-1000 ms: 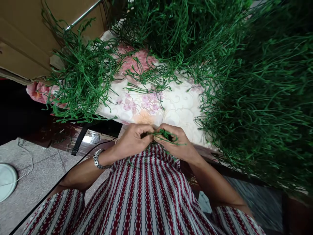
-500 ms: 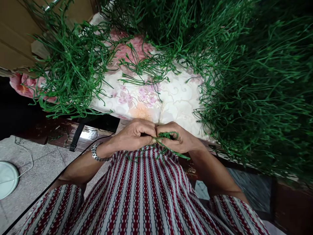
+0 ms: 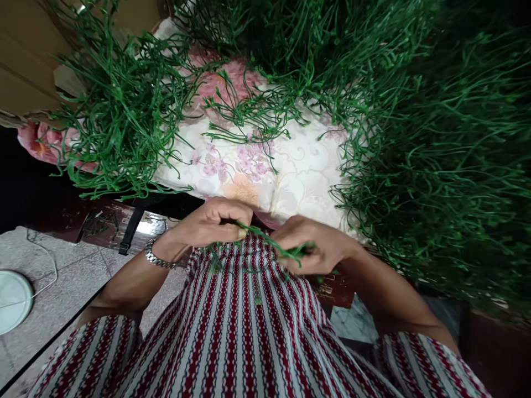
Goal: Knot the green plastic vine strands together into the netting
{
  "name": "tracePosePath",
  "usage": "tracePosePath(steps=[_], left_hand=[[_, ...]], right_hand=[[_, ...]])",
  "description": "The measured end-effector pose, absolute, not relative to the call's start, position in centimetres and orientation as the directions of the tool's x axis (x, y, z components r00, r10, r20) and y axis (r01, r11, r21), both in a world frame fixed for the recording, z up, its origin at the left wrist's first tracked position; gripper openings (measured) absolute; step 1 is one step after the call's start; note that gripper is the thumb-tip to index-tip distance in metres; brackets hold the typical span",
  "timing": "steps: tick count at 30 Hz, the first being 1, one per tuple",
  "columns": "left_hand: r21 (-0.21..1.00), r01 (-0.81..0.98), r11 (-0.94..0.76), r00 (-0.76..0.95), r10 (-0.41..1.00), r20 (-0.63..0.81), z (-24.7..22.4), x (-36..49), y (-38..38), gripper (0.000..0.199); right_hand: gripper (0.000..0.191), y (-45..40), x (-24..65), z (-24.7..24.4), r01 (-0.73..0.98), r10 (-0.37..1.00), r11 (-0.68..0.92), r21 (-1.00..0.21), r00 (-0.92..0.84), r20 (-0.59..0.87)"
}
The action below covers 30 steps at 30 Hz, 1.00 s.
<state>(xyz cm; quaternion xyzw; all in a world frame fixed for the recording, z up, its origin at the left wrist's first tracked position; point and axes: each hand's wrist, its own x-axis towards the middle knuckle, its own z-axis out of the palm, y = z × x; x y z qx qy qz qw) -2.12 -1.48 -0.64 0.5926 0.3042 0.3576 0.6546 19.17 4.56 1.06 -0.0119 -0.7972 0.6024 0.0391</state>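
Note:
Thin green stems point(image 3: 262, 236) stretch between my two hands, just above the striped cloth over my lap. My left hand point(image 3: 218, 222), with a metal watch at the wrist, pinches one end of them. The fingers of my right hand point(image 3: 305, 246) are curled round the other end, with green tips showing between them. Beyond my hands, a small loose row of green stems point(image 3: 244, 113) lies on the floral cloth point(image 3: 305, 177).
Tangled green stems point(image 3: 124, 110) are heaped at the left, and a much larger mass point(image 3: 448, 155) fills the back and right. Cardboard point(image 3: 29, 61) stands at the back left. A round white object point(image 3: 14, 303) is on the floor.
My hands have moved apart, the right one going right and slightly down, the left one going left. The stems between them are now stretched out and more visible.

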Motion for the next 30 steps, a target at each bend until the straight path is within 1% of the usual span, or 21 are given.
tracePosePath(steps=[2, 5, 7, 9, 11, 13, 15, 17, 19, 21, 23, 24, 26, 28, 30], left_hand=[[0.996, -0.084, 0.042, 0.485, 0.874, 0.004, -0.7, -2.6, -1.3, 0.020], [0.998, -0.068, 0.004, 0.385, 0.923, 0.023, -0.8, -2.6, -0.7, 0.024], [0.996, -0.086, -0.003, 0.374, 0.927, 0.035, -0.8, -2.1, -0.5, 0.026], [0.994, -0.109, -0.002, 0.366, 0.930, 0.042, -1.0, -1.5, -0.4, 0.027], [0.991, -0.130, -0.016, 0.316, 0.947, 0.057, -1.3, -0.9, -0.5, 0.023], [0.990, -0.123, -0.063, 0.231, 0.969, 0.090, -1.6, -0.2, -0.7, 0.018], [0.988, -0.078, -0.137, 0.132, 0.980, 0.146, -1.8, 0.4, -1.0, 0.014], [0.972, -0.014, -0.233, 0.037, 0.972, 0.234, -2.0, 1.0, -1.2, 0.011], [0.945, 0.066, -0.321, -0.043, 0.945, 0.324, -2.0, 1.5, -1.3, 0.008], [0.911, 0.133, -0.391, -0.091, 0.910, 0.404, -2.0, 1.8, -1.4, 0.010], [0.902, 0.128, -0.412, -0.097, 0.900, 0.425, -2.0, 1.9, -1.3, 0.013], [0.914, 0.088, -0.396, -0.088, 0.911, 0.404, -1.9, 1.9, -1.2, 0.013], [0.953, -0.063, -0.297, -0.063, 0.954, 0.293, -1.8, 2.0, -1.1, 0.008], [0.956, -0.260, -0.137, -0.054, 0.990, 0.128, -1.4, 2.2, -1.0, 0.004], [0.892, -0.451, 0.022, -0.035, 0.998, -0.043, -0.9, 2.6, -1.1, 0.010]], right_hand=[[0.019, 5.2, 20.1, 1.9, 0.008, 0.216, 0.337, -0.942, -0.974, 0.068], [0.010, 5.8, 20.8, 2.8, 0.091, 0.405, 0.476, -0.875, -0.905, 0.126], [0.008, 5.7, 20.6, 2.9, 0.172, 0.526, 0.560, -0.811, -0.830, 0.187], [0.010, 5.1, 19.7, 2.5, 0.229, 0.609, 0.570, -0.789, -0.763, 0.218], [0.010, 4.1, 18.7, 1.6, 0.231, 0.668, 0.472, -0.851, -0.723, 0.175], [0.012, 3.1, 17.7, 0.5, 0.178, 0.747, 0.265, -0.948, -0.659, 0.085], [0.015, 2.1, 16.9, -0.4, 0.101, 0.818, 0.054, -0.993, -0.575, -0.014], [0.018, 1.5, 16.5, -0.8, 0.034, 0.859, -0.081, -0.996, -0.504, -0.087], [0.023, 1.2, 16.2, -0.9, -0.001, 0.867, -0.159, -0.987, -0.478, -0.140], [0.026, 1.1, 16.0, -0.7, -0.030, 0.840, -0.235, -0.972, -0.508, -0.188], [0.028, 1.0, 16.0, -0.6, -0.057, 0.794, -0.307, -0.950, -0.566, -0.222], [0.028, 1.0, 16.1, -0.6, -0.071, 0.780, -0.325, -0.943, -0.584, -0.225], [0.026, 1.0, 16.2, -0.6, -0.082, 0.779, -0.299, -0.951, -0.596, -0.194], [0.024, 1.1, 16.4, -0.7, -0.043, 0.791, -0.186, -0.982, -0.599, -0.123], [0.025, 1.3, 16.6, -0.8, 0.004, 0.786, -0.042, -0.999, -0.617, -0.035]])
